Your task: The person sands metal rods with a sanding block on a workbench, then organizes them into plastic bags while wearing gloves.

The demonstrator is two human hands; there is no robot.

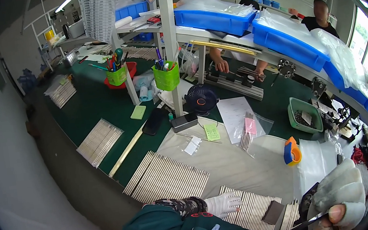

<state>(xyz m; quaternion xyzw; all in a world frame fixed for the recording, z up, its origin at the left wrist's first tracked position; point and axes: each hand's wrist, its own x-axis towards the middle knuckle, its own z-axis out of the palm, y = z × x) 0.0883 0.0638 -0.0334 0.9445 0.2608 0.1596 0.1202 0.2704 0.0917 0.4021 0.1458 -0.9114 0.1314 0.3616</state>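
Note:
My left hand (222, 204), in a white glove with bare fingertips, lies flat with its fingers stretched over a row of thin metal rods (245, 204). A dark brown block (273, 212) rests on the rods to its right. Close to the camera at the lower right, my right hand (340, 192), in a pale glove with the thumb tip bare, is closed on a thin black strip (305, 225). What the strip belongs to cannot be made out. Left of my left hand, another wide row of metal rods (168, 176) covers the bench edge.
A tape dispenser (292, 151), a green tub of small parts (304, 115), a black fan (201, 99) and a phone (152, 121) stand or lie on the bench. Blue trays (213, 19) fill the shelf. Across the bench, a co-worker's hands (220, 64) are at a metal fixture (235, 85).

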